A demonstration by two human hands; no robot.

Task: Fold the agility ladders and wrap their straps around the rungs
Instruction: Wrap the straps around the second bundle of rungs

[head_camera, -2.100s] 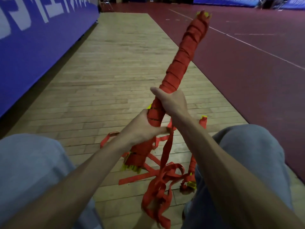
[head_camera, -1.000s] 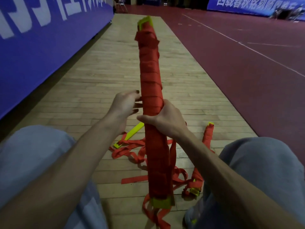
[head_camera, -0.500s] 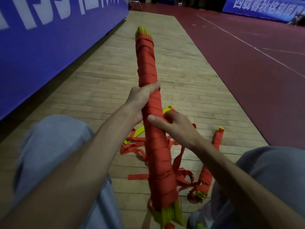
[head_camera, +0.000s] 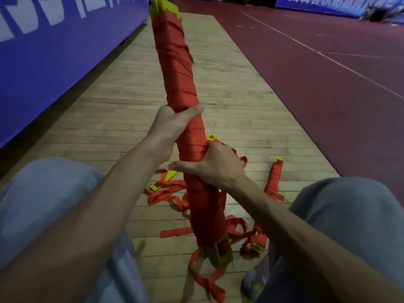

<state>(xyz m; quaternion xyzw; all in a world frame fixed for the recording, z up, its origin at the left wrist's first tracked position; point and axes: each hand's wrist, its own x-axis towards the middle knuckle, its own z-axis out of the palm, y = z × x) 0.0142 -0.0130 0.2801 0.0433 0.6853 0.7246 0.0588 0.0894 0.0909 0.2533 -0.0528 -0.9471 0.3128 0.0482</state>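
I hold a long bundle of yellow rungs wrapped in red strap (head_camera: 175, 68), tilted up and away from me, its yellow ends showing at top and bottom. My left hand (head_camera: 172, 125) grips it around the middle, thumb across the front. Just below, my right hand (head_camera: 213, 165) clasps the bundle from the right side. A loose red strap tail (head_camera: 205, 281) hangs from the bundle's lower end. On the floor behind lie loose red straps with a yellow rung (head_camera: 166, 186) and a second, smaller wrapped bundle (head_camera: 274, 180).
I sit on a wooden floor strip (head_camera: 236, 101) with my knees in grey shorts at both sides. A blue banner wall (head_camera: 54, 47) runs along the left. Dark red court flooring (head_camera: 328, 88) lies to the right. A shoe shows at the bottom right.
The bundle has swung from leaning right to leaning slightly left and come closer. My left hand moved up to grip above my right hand, which shifted lower on the bundle.
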